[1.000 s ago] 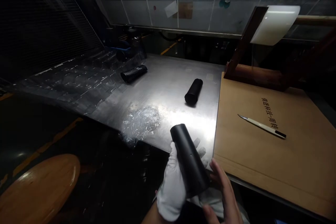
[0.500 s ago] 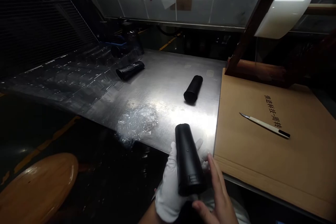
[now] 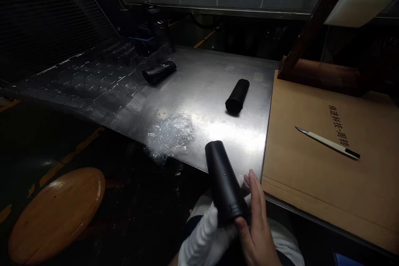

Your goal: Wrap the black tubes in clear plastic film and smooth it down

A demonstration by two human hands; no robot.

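A black cylindrical casing with a small hole and a rectangular recess near its lower end is tilted in front of me, over the table's front edge. My left hand, in a white glove, supports the casing from below and the left; most of its fingers are hidden. Bare, my right hand has its thumb against the casing's lower end and its fingers stretched along the right side. Two similar black casings lie farther back on the metal table: one at centre right, another at the left.
Crumpled clear film sits at the front edge of the metal table. Clear plastic packaging covers the left side. On the cardboard at right rests a white-handled knife. A round wooden stool stands lower left.
My right thumb has come up onto the casing's lower end. My gloved left hand has shifted lower around it. The whole view has tilted down slightly.
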